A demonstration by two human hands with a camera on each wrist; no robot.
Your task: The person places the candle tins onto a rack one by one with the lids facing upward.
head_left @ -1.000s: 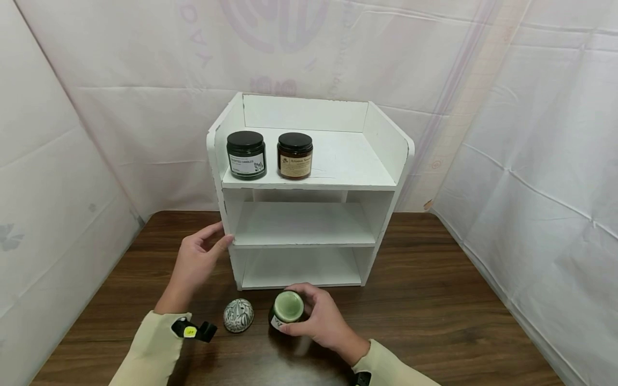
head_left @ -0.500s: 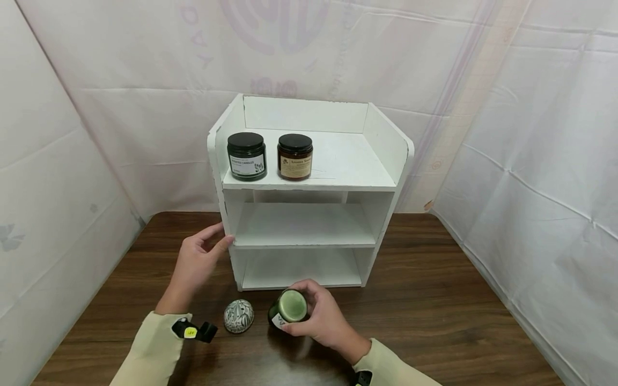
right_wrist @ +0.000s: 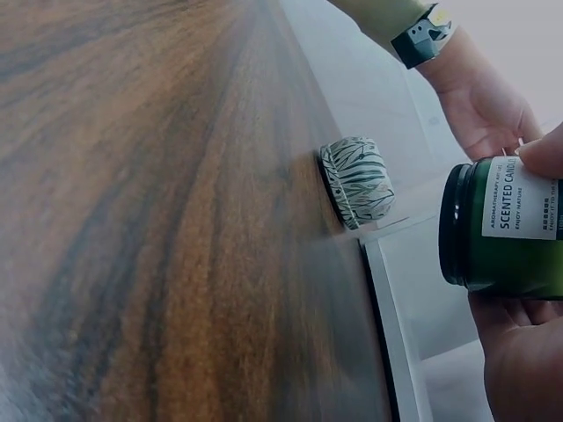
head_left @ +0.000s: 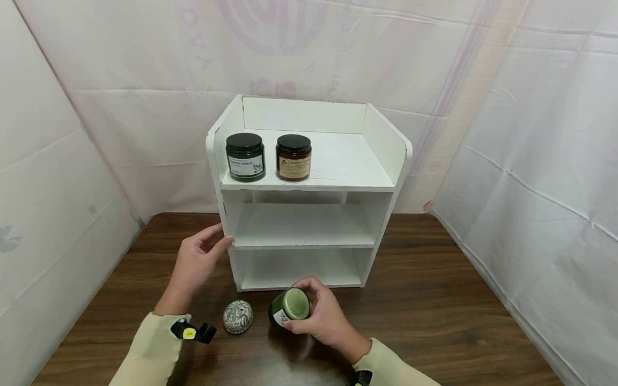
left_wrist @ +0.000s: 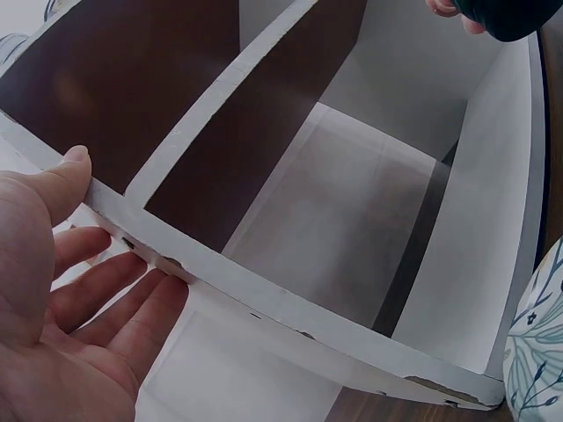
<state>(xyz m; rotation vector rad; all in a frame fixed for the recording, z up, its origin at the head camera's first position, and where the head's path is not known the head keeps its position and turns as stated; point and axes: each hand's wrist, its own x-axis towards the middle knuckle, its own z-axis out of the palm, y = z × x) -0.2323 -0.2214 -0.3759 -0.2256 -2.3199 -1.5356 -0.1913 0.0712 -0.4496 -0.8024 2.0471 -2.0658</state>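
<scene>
Right hand (head_left: 324, 317) has its grip curled round the dark green glass candle jar (head_left: 288, 308), tilted just off the brown wooden bench (head_left: 434, 316). Left hand (head_left: 195, 262), fingers straight, braces the white three-tier wooden shelf (head_left: 309, 187). Risk: tilted glass slipping, or knocking the leaf-patterned ceramic lid (head_left: 238, 316) just beside it.
</scene>
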